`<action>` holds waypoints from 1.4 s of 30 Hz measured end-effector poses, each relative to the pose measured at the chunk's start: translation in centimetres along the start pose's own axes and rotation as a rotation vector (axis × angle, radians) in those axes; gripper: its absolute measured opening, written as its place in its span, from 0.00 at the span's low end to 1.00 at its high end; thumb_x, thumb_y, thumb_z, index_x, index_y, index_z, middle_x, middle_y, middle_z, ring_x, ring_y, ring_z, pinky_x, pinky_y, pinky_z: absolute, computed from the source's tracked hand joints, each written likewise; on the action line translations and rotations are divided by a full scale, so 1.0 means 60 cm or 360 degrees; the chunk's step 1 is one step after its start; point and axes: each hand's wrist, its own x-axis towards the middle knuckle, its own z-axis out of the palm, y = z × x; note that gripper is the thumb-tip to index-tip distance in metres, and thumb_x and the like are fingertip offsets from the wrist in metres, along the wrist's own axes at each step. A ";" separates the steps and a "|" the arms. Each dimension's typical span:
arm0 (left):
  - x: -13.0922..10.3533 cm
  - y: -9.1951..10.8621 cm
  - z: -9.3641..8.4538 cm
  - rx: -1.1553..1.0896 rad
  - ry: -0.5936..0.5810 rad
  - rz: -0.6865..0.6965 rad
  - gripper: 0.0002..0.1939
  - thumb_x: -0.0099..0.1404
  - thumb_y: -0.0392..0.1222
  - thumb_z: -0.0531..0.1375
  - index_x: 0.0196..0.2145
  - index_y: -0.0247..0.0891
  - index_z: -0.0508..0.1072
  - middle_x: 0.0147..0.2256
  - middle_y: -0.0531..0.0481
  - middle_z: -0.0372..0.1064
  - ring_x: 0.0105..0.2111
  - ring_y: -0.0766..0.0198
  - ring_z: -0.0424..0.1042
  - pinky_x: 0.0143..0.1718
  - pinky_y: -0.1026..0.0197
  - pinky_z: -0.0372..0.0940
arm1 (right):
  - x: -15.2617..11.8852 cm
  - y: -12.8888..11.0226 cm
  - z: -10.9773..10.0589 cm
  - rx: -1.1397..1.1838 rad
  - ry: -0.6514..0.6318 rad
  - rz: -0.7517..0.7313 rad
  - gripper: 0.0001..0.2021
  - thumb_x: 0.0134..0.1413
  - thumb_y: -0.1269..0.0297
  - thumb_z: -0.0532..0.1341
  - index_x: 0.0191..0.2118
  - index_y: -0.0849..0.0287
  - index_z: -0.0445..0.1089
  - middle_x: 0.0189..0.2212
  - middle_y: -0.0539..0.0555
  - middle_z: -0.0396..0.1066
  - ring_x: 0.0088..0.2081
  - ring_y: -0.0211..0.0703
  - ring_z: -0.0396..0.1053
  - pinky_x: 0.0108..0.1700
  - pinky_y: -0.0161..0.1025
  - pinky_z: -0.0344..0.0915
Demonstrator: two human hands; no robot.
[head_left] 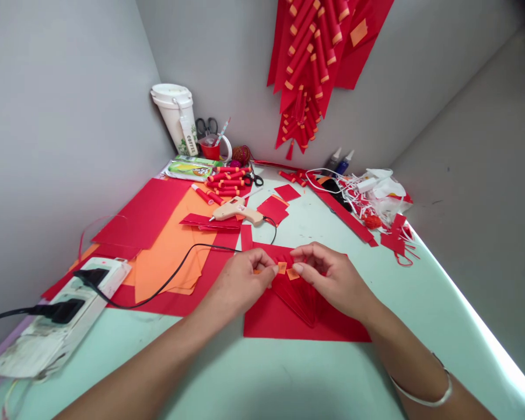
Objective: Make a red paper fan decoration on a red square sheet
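My left hand (247, 280) is closed, thumb against forefinger, at the left side of a folded red paper piece (296, 304). My right hand (332, 279) pinches the same piece from the right. Between my fingertips two small orange paper squares (282, 268) show near its upper edge. The folds narrow toward the bottom in a pointed, layered shape. Beneath both hands lies a large red paper sheet (271, 324); my fingers cover part of the folded piece.
A hot glue gun (236, 211) lies beyond my left hand, its black cord running to a power strip (65, 315). Rolled red paper tubes (230, 181), scissors (254, 179) and orange sheets (166, 256) are behind. Scraps and white strings (363, 192) sit at right. Paper firecrackers (308, 52) hang on the wall.
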 end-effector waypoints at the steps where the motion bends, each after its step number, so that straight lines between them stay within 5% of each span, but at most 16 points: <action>1: 0.000 -0.001 0.002 0.0003 -0.0009 0.0002 0.08 0.58 0.46 0.58 0.27 0.40 0.69 0.21 0.56 0.67 0.21 0.66 0.60 0.24 0.63 0.53 | 0.000 0.000 0.005 0.0111 0.0017 0.0058 0.08 0.58 0.61 0.61 0.43 0.54 0.71 0.31 0.48 0.69 0.31 0.37 0.66 0.34 0.35 0.64; 11: -0.003 -0.002 0.004 -0.0013 -0.0039 0.0037 0.08 0.59 0.46 0.58 0.27 0.41 0.70 0.21 0.56 0.67 0.22 0.65 0.61 0.25 0.63 0.53 | 0.009 0.011 0.021 0.0380 -0.0096 0.0195 0.06 0.56 0.62 0.61 0.38 0.56 0.72 0.30 0.49 0.72 0.28 0.36 0.65 0.32 0.35 0.63; 17: 0.000 -0.002 -0.010 -0.0131 0.0076 0.0076 0.09 0.61 0.48 0.56 0.30 0.40 0.68 0.20 0.58 0.64 0.20 0.67 0.58 0.23 0.64 0.53 | 0.021 0.008 0.003 0.0190 -0.0414 0.0239 0.06 0.57 0.64 0.59 0.37 0.56 0.72 0.26 0.46 0.70 0.24 0.33 0.61 0.29 0.33 0.59; 30: 0.003 -0.008 -0.009 -0.0183 0.0141 0.0122 0.08 0.60 0.46 0.57 0.29 0.40 0.69 0.19 0.59 0.59 0.19 0.68 0.54 0.21 0.65 0.50 | 0.043 -0.007 0.012 -0.0363 -0.0562 -0.0210 0.11 0.56 0.75 0.55 0.36 0.55 0.74 0.35 0.48 0.75 0.35 0.37 0.70 0.39 0.35 0.62; 42: 0.006 -0.012 -0.009 -0.0170 0.0114 0.0131 0.08 0.60 0.46 0.57 0.30 0.40 0.69 0.20 0.58 0.62 0.20 0.67 0.56 0.22 0.65 0.51 | 0.041 -0.003 0.019 -0.0466 -0.0544 -0.0306 0.10 0.59 0.74 0.55 0.35 0.56 0.73 0.33 0.49 0.72 0.34 0.37 0.68 0.38 0.36 0.61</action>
